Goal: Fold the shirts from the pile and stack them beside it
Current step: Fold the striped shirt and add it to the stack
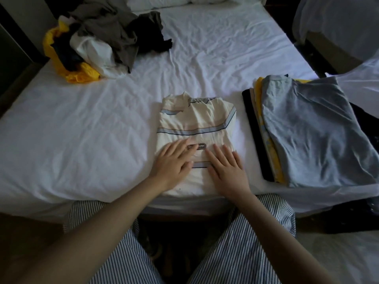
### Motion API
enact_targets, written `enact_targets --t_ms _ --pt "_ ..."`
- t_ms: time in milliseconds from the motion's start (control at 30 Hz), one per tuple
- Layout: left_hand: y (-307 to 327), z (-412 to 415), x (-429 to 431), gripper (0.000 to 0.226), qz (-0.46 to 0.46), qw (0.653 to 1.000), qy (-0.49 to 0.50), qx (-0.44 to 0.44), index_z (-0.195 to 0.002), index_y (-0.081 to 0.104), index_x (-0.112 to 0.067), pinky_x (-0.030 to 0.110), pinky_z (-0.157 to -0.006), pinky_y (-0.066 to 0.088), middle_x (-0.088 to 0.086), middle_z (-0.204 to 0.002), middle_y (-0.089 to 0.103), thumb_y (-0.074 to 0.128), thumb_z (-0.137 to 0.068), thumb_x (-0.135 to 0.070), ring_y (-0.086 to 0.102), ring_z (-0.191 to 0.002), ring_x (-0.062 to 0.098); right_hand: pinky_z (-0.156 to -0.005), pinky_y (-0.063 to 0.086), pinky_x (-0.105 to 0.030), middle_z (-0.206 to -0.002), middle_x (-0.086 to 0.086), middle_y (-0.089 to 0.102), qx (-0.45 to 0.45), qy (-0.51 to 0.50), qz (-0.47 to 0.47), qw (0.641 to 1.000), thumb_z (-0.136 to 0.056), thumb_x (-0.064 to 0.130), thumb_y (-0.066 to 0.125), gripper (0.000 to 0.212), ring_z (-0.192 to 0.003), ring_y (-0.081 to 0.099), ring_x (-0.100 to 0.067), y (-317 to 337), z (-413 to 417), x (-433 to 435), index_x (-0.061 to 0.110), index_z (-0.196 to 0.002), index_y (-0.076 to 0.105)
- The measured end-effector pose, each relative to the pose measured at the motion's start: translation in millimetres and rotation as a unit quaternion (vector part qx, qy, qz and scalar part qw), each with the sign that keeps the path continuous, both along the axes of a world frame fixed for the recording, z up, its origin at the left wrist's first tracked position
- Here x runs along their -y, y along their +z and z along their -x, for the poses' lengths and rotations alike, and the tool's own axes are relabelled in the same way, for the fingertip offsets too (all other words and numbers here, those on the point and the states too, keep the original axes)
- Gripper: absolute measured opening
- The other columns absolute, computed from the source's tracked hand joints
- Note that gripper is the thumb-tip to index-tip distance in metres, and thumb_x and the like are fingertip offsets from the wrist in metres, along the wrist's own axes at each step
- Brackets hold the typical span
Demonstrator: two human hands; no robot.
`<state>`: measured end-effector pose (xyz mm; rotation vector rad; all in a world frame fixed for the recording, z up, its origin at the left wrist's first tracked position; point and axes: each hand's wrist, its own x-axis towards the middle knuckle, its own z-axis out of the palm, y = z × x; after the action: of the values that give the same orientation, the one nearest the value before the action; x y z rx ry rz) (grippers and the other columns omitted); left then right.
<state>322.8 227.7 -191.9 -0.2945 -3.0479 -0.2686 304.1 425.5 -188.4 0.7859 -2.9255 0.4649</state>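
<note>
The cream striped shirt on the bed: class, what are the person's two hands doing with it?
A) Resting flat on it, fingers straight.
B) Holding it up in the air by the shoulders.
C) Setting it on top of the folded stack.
A: the left hand and right hand both lie flat on the cream striped shirt, which lies on the bed sheet.

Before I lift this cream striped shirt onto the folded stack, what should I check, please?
1. Cream striped shirt folded to a compact rectangle: ok.
2. Left hand and right hand gripping it: not ok, both lie flat on top.
3. Top of the folded stack, a light blue shirt, free: ok.
4. Stack edges aligned: not ok, lower layers stick out toward the cream shirt.
5. Sleeves tucked underneath: cannot tell.
</note>
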Motion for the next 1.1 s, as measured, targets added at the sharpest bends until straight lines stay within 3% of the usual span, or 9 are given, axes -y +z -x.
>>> enact_targets --t_ms 133,233,367,500,567,700,833,967,1100 --pt "0.6 -12.2 23.8 0.077 0.000 0.993 0.105 0.058 -0.152 0.009 -0.030 0.033 -0.115 -0.008 -0.010 -0.159 0.004 -0.004 -0.083 -0.061 -0.002 -0.147 0.010 -0.115 -0.003 -0.033 -0.157 0.009 0.001 0.075 -0.072 -0.019 0.994 -0.087 0.059 0.007 0.067 -0.147 0.002 -0.017 -8.0 8.3 -17.0 0.036 -0.150 0.008" --pt "4.6 -11.0 25.4 0.068 0.004 0.986 0.137 0.094 -0.153 0.006 -0.026 0.037 -0.115 -0.011 -0.011 -0.159 -0.001 0.005 -0.093 -0.058 -0.007 -0.146 0.008 -0.116 0.005 -0.031 -0.159 0.001 0.012 0.126 -0.112 0.022 0.985 -0.100 0.045 0.020 0.055 -0.146 0.008 -0.014 4.4 12.8 -19.0 0.026 -0.151 0.014" --pt "19.0 4.5 21.7 0.052 -0.106 0.969 0.212 0.067 -0.148 0.027 -0.019 0.039 -0.113 0.014 -0.001 -0.157 0.021 0.028 -0.100 -0.038 0.017 -0.143 0.022 -0.081 0.039 -0.036 -0.111 -0.006 0.059 0.129 -0.109 0.101 0.980 -0.100 0.032 0.031 0.032 -0.109 0.055 -0.028 30.6 26.4 -22.4 0.017 -0.124 0.046" --pt "22.0 14.8 23.5 0.062 -0.299 0.896 0.325 0.046 -0.142 0.036 -0.013 0.040 -0.107 0.032 0.011 -0.143 0.040 0.057 -0.086 -0.032 0.037 -0.130 0.033 -0.075 0.040 -0.031 -0.106 -0.004 0.059 0.242 -0.171 0.230 0.927 -0.098 0.038 0.043 0.047 -0.096 0.057 -0.024 44.6 41.8 -13.4 0.014 -0.138 0.039" --pt "27.2 16.2 27.5 0.062 -0.401 0.837 0.368 0.058 -0.124 0.051 -0.012 0.040 -0.098 0.043 0.011 -0.124 0.054 0.059 -0.070 -0.041 0.051 -0.114 0.031 -0.071 0.037 -0.028 -0.094 0.000 0.053 0.323 -0.204 0.335 0.861 -0.094 0.041 0.052 0.036 -0.083 0.052 -0.015 42.5 57.1 -6.9 0.013 -0.115 0.053" --pt "38.0 29.9 36.1 0.026 -0.487 0.794 0.349 0.103 -0.078 0.057 -0.011 0.028 -0.066 0.042 0.003 -0.079 0.060 0.068 -0.075 -0.035 0.058 -0.078 0.021 -0.062 0.037 -0.031 -0.069 -0.007 0.049 0.356 -0.226 0.379 0.824 -0.087 0.035 0.065 0.031 -0.067 0.049 -0.019 40.1 72.2 1.7 0.009 -0.075 0.054" --pt "43.3 43.8 45.8 0.010 -0.566 0.736 0.326 0.177 -0.088 0.065 -0.011 0.035 -0.083 0.051 0.012 -0.099 0.069 0.071 -0.083 -0.016 0.065 -0.090 0.026 -0.085 0.053 -0.041 -0.097 -0.015 0.068 0.388 -0.229 0.363 0.815 -0.081 0.029 0.072 0.036 -0.091 0.065 -0.029 39.8 66.7 8.8 0.000 -0.100 0.065" --pt "47.1 40.8 33.8 0.013 -0.633 0.682 0.279 0.237 -0.101 0.065 -0.014 0.031 -0.082 0.054 0.005 -0.094 0.070 0.065 -0.088 -0.014 0.067 -0.084 0.018 -0.060 0.054 -0.025 -0.084 -0.009 0.066 0.434 -0.194 0.400 0.783 -0.084 0.018 0.069 0.012 -0.072 0.063 -0.019 49.6 62.5 2.4 0.008 -0.087 0.063" --pt "47.1 39.5 21.7 0.014 -0.662 0.662 0.257 0.238 -0.106 0.062 -0.014 0.023 -0.067 0.055 0.003 -0.092 0.068 0.056 -0.094 -0.015 0.065 -0.080 0.015 -0.062 0.055 -0.029 -0.083 -0.008 0.066 0.465 -0.169 0.435 0.752 -0.091 0.018 0.061 0.007 -0.071 0.064 -0.019 60.4 62.8 -7.6 0.010 -0.090 0.060"
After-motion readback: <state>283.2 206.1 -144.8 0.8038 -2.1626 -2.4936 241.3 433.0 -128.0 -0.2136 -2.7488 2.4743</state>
